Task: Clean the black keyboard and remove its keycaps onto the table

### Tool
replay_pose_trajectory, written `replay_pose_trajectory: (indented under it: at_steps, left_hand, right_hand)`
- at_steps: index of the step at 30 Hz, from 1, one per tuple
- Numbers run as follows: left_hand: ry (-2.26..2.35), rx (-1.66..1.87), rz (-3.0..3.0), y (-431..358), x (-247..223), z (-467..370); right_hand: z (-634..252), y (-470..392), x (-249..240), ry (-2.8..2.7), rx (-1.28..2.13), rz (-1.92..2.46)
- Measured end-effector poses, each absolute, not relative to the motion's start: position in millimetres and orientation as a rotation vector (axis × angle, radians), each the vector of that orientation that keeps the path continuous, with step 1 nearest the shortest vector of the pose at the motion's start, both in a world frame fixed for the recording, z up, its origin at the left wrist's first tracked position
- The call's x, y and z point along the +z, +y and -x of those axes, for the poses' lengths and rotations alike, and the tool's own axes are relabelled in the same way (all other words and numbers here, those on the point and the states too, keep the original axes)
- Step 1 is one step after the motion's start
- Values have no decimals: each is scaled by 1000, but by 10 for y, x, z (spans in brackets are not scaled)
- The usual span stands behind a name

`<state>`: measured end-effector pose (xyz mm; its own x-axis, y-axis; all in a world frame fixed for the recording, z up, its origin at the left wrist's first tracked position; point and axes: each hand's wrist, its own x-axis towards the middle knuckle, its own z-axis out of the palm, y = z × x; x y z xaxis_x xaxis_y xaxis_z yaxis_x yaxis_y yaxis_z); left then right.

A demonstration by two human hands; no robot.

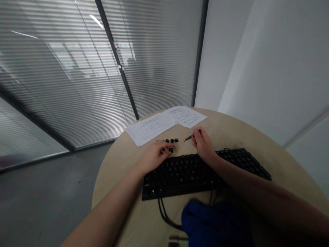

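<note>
My left hand (155, 156) is over the upper left part of a black keyboard (180, 173), its thumb and fingers closed around a small black keycap (171, 150). Several more black keycaps (172, 140) lie in a row on the table just beyond those fingers. My right hand (203, 142) grips a thin dark metal tool (189, 138) with two wire-like prongs pointing left, above the table behind the keyboard. The right forearm passes over the keyboard and hides part of its keys.
Printed papers (151, 128) lie at the far side of the round wooden table (110, 178). Near its front are a dark blue cloth (200, 223) and a black cable (166, 218). Behind stand a glass partition with blinds and a white wall.
</note>
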<state>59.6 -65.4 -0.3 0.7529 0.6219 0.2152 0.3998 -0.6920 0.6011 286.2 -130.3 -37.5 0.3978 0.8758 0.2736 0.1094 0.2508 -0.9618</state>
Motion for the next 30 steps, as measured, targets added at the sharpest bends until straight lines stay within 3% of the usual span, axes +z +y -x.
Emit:
replay_pose_trajectory:
  at_steps: [5, 13, 20, 30]
  left_hand:
    - [758, 591, -2469, -632, 13, -580]
    - [872, 571, -2577, -582, 108, -619]
    - [874, 308, -2825, -267, 245, -1212]
    - [1032, 50, -2949, -48, -9, -1631]
  right_hand:
    - [-2872, -1249, -378, -972, 523, 1160]
    - [-2996, -1064, -298, -484, 720, 1054]
    - [-3132, -978, -328, -297, 806, 1040]
    - [-3087, -949, -336, -292, 765, 1023]
